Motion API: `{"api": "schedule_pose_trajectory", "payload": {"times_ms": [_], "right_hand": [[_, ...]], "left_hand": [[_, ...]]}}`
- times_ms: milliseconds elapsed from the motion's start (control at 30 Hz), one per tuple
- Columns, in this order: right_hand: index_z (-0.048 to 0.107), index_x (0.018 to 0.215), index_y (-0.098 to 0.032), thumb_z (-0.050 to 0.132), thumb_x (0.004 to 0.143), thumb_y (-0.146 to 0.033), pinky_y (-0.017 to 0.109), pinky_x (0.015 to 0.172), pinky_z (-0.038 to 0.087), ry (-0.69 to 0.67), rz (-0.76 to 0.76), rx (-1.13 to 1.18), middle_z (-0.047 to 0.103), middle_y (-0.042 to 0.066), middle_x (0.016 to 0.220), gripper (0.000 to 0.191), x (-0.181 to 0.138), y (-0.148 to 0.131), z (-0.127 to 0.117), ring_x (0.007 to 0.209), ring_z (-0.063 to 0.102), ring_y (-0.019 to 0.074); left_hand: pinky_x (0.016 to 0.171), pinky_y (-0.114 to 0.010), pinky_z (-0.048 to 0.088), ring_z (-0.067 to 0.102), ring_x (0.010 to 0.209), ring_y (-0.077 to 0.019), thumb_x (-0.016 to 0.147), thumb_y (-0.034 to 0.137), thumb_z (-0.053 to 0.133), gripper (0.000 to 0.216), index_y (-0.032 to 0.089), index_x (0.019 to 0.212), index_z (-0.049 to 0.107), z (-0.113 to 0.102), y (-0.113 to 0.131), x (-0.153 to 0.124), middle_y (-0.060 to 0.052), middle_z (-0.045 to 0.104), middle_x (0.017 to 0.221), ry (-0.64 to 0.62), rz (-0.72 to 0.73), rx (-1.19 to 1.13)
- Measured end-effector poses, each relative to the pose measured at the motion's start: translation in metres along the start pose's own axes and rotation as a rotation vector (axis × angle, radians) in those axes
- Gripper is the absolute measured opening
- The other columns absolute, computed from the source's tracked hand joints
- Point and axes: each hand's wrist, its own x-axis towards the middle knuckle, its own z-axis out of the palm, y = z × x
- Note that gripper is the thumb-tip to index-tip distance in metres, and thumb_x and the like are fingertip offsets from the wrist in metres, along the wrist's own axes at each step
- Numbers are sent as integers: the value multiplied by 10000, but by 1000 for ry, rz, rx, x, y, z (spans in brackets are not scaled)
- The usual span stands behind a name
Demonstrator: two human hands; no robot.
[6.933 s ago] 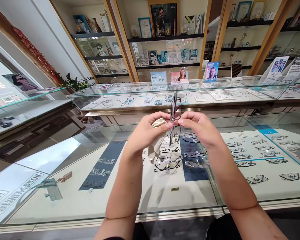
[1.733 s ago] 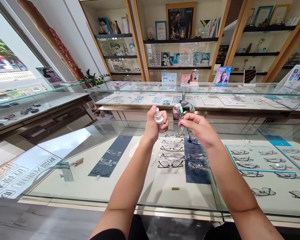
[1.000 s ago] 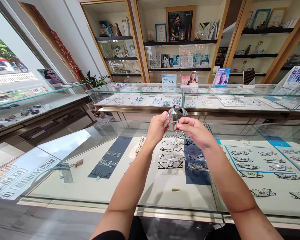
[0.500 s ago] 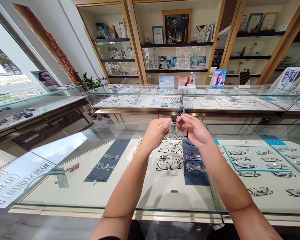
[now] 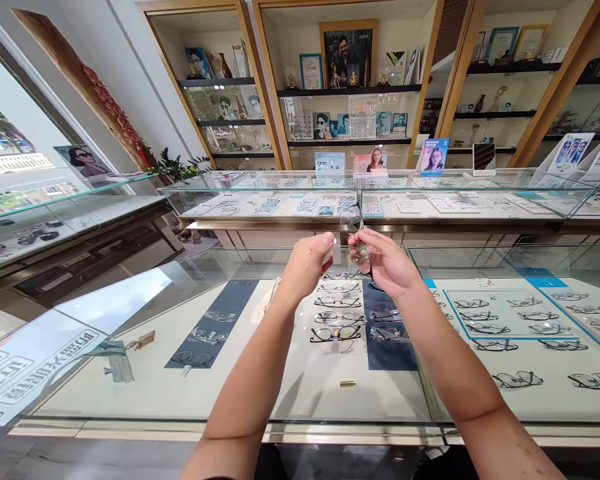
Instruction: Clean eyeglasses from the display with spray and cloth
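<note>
My right hand [image 5: 389,263] pinches a pair of eyeglasses [image 5: 357,259] near the bridge, between thumb and fingers. The glasses are held up on end over the glass counter, with one thin-rimmed lens above the fingertips and the other below. Just left of the glasses is my left hand [image 5: 311,263], closed, thumb pressed against the fingers. A small white bit shows at its fingertips, too small to name. There is a narrow gap between the left hand and the glasses.
Beneath my arms, a glass display counter [image 5: 300,400] holds several rows of eyeglasses [image 5: 336,333] and a small gold-coloured piece [image 5: 347,383]. Another glass showcase [image 5: 280,223] stands beyond, carrying upright cards. Wooden shelves [image 5: 350,88] line the back wall.
The lower lens of the glasses has turned to face me more. My left hand has drawn slightly left, away from the glasses. The whole view has shifted a little.
</note>
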Motion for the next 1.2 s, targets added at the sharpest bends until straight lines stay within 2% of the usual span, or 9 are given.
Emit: {"api": "schedule_pose_trajectory", "payload": {"times_ms": [200, 367, 467, 567, 667, 733, 867, 1033, 1200], "right_hand": [[772, 829, -222, 964, 759, -433, 272, 672, 512, -66, 79, -21, 739, 15, 946, 294, -1, 2, 1, 781, 643, 128], [758, 805, -220, 982, 756, -438, 284, 746, 547, -168, 143, -59, 736, 16, 899, 316, -4, 4, 4, 777, 632, 131], [759, 817, -224, 963, 783, -432, 289, 749, 550, -157, 130, -50, 740, 17, 914, 294, -5, 3, 5, 782, 638, 133], [752, 840, -221, 955, 790, -423, 285, 729, 546, -135, 115, -2, 739, 14, 944, 291, -5, 1, 4, 784, 646, 128], [751, 862, -224, 952, 794, -402, 277, 719, 541, -115, 124, 56, 735, 7, 960, 277, -4, 0, 2, 787, 639, 121], [750, 859, -226, 945, 798, -392, 278, 718, 539, -108, 135, 85, 735, 7, 965, 263, -3, 0, 0, 780, 630, 118], [744, 839, -226, 965, 763, -394, 267, 695, 514, -104, 150, 134, 727, -5, 943, 287, -1, 0, -1, 757, 617, 106], [738, 843, -233, 953, 771, -393, 274, 691, 496, -109, 149, 129, 720, -10, 944, 277, 0, 0, -1, 761, 611, 111], [734, 841, -229, 940, 775, -395, 275, 692, 489, -113, 149, 122, 712, -9, 943, 272, -1, 0, 0, 760, 603, 109]], "left_hand": [[546, -338, 341, 451, 502, -168, 1038, 791, 396, 708, 250, 596, 505, -4, -13, 5, -8, 491, 474, 116, -21, 21], [541, -329, 311, 421, 504, -152, 1018, 776, 462, 710, 239, 552, 465, -6, -20, 8, -5, 465, 480, 99, -21, 46], [560, -326, 366, 450, 510, -154, 1013, 826, 409, 719, 239, 612, 519, -9, -20, 9, -6, 497, 519, 76, -22, -55], [602, -315, 431, 508, 572, -157, 994, 795, 471, 614, 240, 738, 534, -17, -29, 17, -3, 547, 637, 133, -21, -169], [706, -309, 491, 612, 752, -182, 997, 571, 543, 341, 240, 917, 530, -28, -56, 33, -23, 628, 841, 242, -59, -104], [810, -316, 516, 645, 920, -201, 990, 409, 537, 178, 240, 1035, 504, -36, -84, 44, -49, 655, 1009, 291, -152, 107], [996, -367, 506, 623, 1182, -253, 945, 272, 638, 246, 228, 1115, 465, -46, -144, 55, -112, 615, 1234, 263, -339, 382], [943, -354, 524, 686, 1049, -250, 943, 297, 725, 285, 242, 1114, 504, -53, -199, 49, -76, 714, 1109, 143, -488, 458], [909, -314, 517, 707, 1045, -233, 848, 290, 854, 376, 230, 1074, 559, -59, -229, 47, -69, 774, 1125, 85, -615, 536]]}}
